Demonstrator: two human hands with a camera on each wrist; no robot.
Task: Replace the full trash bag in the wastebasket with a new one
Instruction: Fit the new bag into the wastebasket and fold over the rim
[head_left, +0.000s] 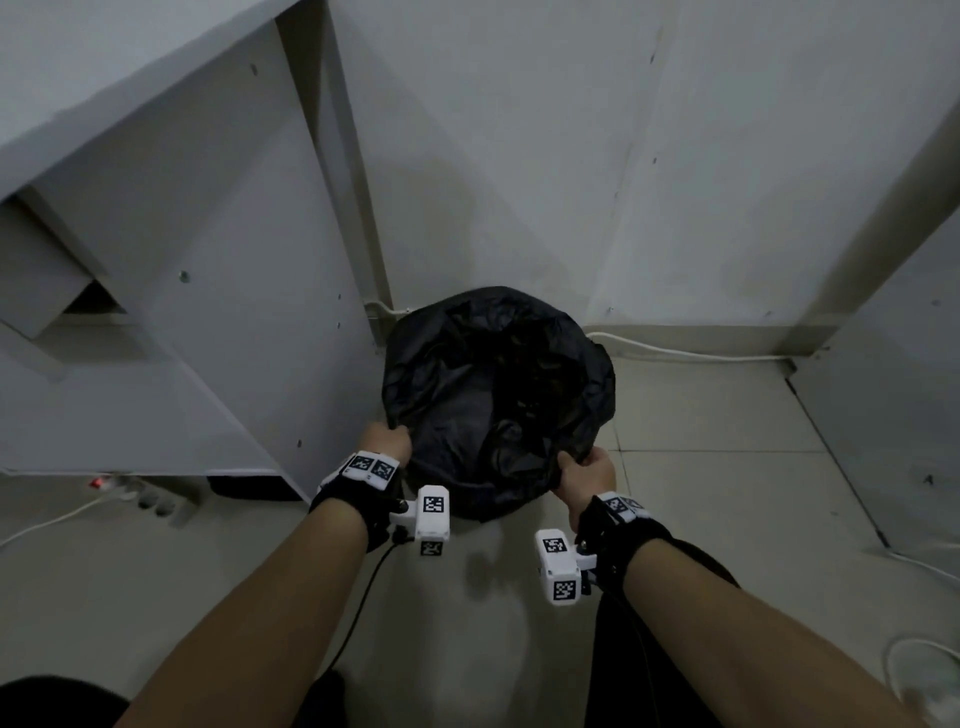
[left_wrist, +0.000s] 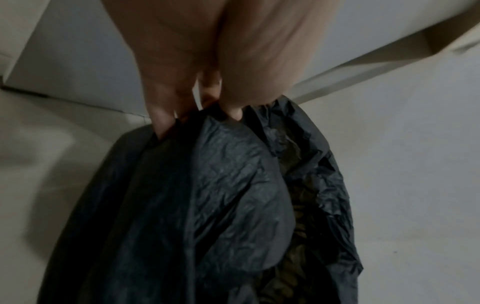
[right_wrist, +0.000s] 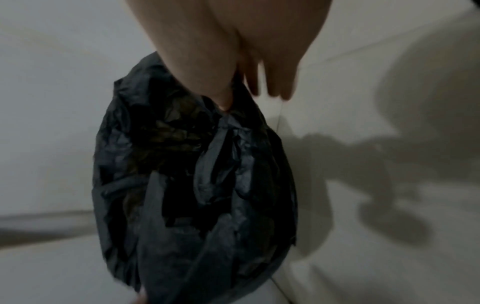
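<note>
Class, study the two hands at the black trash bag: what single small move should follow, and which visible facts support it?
Probably draw both hands together to gather the bag's mouth shut. The left hand and right hand each pinch the near edge of the black trash bag, whose mouth gapes wide. Crumpled contents show inside it in the wrist views. Closing it first should keep them in when lifting.

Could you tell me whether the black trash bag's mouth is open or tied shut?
Open: the black trash bag gapes wide, left hand and right hand gripping its near edge.
</note>
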